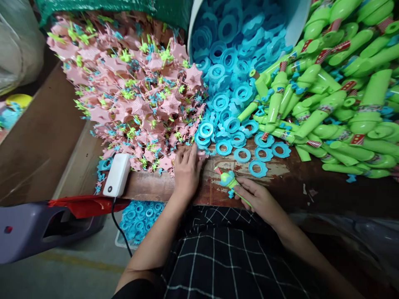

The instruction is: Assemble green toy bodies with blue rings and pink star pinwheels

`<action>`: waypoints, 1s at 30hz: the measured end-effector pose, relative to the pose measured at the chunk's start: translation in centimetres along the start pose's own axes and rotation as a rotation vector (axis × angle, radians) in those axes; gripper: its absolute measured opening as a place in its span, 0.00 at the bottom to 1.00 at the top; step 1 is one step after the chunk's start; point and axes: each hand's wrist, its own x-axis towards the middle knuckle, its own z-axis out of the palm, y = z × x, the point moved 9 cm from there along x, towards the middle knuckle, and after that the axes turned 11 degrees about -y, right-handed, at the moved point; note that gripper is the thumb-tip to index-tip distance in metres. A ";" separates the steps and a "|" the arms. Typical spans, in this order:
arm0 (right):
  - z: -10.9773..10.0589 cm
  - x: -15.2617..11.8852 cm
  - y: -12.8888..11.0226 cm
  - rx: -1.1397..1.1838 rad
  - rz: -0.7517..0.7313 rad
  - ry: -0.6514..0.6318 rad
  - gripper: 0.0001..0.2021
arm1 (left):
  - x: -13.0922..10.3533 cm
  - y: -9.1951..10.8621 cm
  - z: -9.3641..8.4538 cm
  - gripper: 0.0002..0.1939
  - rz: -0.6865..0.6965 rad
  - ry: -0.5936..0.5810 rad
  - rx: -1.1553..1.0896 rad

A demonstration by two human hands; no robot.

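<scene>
My left hand lies at the front edge of a heap of pink star-shaped plastic pieces, fingers stretched forward. A pink piece shows just beside its index finger; whether the fingertips grip anything I cannot make out. In my right hand, low over the table edge, is a green plastic toy with a blue scalloped ring around its upper part and a red-and-white striped tip, which points up and left. Several loose blue rings lie flat on the wood between the hands and the piles.
A tipped white tub spills blue rings at the back. Green toy bodies are heaped on the right. A white power bank with a black cable sits at the left front. Below are a purple stool and a bin of blue rings.
</scene>
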 end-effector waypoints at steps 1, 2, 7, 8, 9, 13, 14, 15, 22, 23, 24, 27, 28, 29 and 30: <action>-0.3 -0.1 0.0 -0.028 -0.003 0.008 0.28 | 0.3 -0.4 -0.1 0.28 -0.026 0.006 -0.008; -0.5 -0.1 0.1 -0.042 -0.001 0.016 0.28 | 0.5 -0.8 -0.5 0.29 -0.044 0.030 -0.023; -1.3 -0.7 0.2 0.006 -0.001 0.067 0.29 | 1.1 -0.2 -3.0 0.30 0.031 0.134 -0.116; -1.5 -0.9 0.2 0.018 0.000 0.083 0.29 | 0.9 0.2 -3.3 0.30 0.044 0.147 -0.120; -1.7 -1.1 0.3 0.025 0.001 0.097 0.30 | 0.7 0.8 -3.5 0.30 0.056 0.152 -0.130; -2.8 -2.1 -0.1 -0.073 -0.011 0.145 0.30 | -0.6 3.5 -1.0 0.27 0.091 -0.047 -0.267; -3.2 -2.5 -0.5 -0.149 -0.028 0.162 0.29 | -1.0 4.0 0.4 0.25 0.085 -0.156 -0.316; -3.6 -2.8 -0.9 -0.245 -0.055 0.181 0.28 | -1.3 4.4 1.8 0.23 0.072 -0.260 -0.356; -4.9 -4.1 -1.7 -0.685 -0.079 0.206 0.24 | -2.2 5.4 5.1 0.24 0.125 -0.515 -0.549; -5.0 -4.2 -1.6 -0.701 -0.074 0.203 0.24 | -2.2 5.5 5.2 0.26 0.141 -0.526 -0.577; -5.0 -4.3 -1.6 -0.712 -0.077 0.203 0.24 | -2.2 5.5 5.2 0.26 0.142 -0.520 -0.589; -5.1 -4.6 -1.9 -0.720 -0.116 0.221 0.24 | -2.0 4.8 5.2 0.20 0.069 -0.456 -0.573; -5.0 -4.7 -2.1 -0.720 -0.134 0.229 0.23 | -2.0 4.5 5.3 0.18 0.036 -0.449 -0.565; -4.9 -4.8 -2.3 -0.722 -0.152 0.235 0.23 | -2.0 4.4 5.6 0.18 0.010 -0.457 -0.559; -4.7 -4.8 -2.4 -0.725 -0.167 0.236 0.23 | -2.0 4.2 5.8 0.21 -0.011 -0.466 -0.562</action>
